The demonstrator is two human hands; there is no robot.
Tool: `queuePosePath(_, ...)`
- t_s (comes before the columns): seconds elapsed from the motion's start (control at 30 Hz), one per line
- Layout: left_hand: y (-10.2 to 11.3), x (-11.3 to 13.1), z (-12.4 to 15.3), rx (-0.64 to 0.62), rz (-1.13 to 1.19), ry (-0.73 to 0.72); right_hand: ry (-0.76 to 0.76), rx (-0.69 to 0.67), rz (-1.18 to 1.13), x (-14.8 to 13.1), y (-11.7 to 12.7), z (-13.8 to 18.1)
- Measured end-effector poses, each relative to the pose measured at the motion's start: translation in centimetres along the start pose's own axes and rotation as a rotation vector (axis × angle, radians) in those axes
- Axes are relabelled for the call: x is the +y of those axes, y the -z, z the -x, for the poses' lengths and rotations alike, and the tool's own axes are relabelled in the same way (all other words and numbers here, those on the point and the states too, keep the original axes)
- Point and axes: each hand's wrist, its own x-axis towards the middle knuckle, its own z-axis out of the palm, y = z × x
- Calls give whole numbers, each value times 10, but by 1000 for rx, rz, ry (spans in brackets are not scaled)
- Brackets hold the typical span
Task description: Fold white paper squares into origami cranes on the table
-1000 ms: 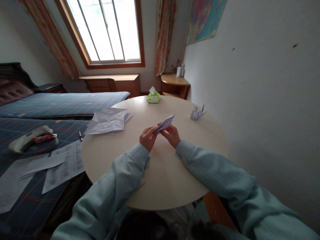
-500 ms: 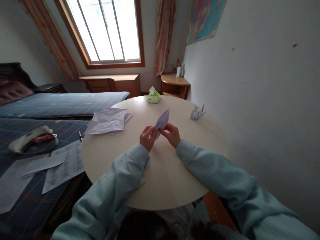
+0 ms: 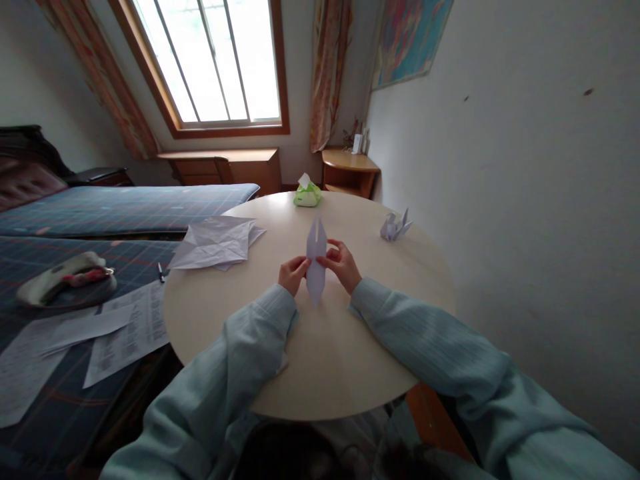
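Left hand, thumb and fingers closed on the left edge of one folded paper; right hand, pinching the opposite edge, thumb on the near face. Folded paper: white, slender, upright between the two hands over the middle of the round table; lower end pointed, upper end divided by a narrow slit; presumably gripped at both sides because so slim a piece would flex if held from one. Contact of lower tip with tabletop: cannot be told. Left: creased paper sheets, overlapping, at the table's edge, probably set there to stay out of the hands' way. Right, farther off: folded paper bird, standing well apart from the hands, likely so that nothing brushes it. Far edge: green tissue pack, seemingly kept within a stretch. Beyond: wooden corner shelf; window, probably lighting the held piece.
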Motion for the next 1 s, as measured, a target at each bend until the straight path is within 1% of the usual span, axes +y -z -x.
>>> queuePosePath(0.07,0,-2,0,-44,46,74,-102,-80,4,1,1,-1)
queuePosePath(0.13,-1,-4,0,-95,79,125,-168,-147,31,3,1,-1)
queuePosePath(0.23,-4,-7,1,-140,112,151,-189,-192,48,4,2,-1)
queuePosePath(0.37,-4,-9,1,-158,123,149,-219,-209,27,4,2,0)
queuePosePath(0.5,-2,-11,-1,-148,142,172,-244,-188,-14,5,1,1)
queuePosePath(0.6,-1,-13,-3,-108,141,175,-266,-138,-67,7,1,0)
queuePosePath(0.67,-1,-13,-3,-111,163,182,-283,-97,-120,8,2,-3)
queuePosePath(0.8,-2,-10,-1,-206,211,209,-306,-19,-220,11,5,-8)
queuePosePath(1.0,-2,-10,0,-285,236,235,-319,9,-229,16,9,-11)
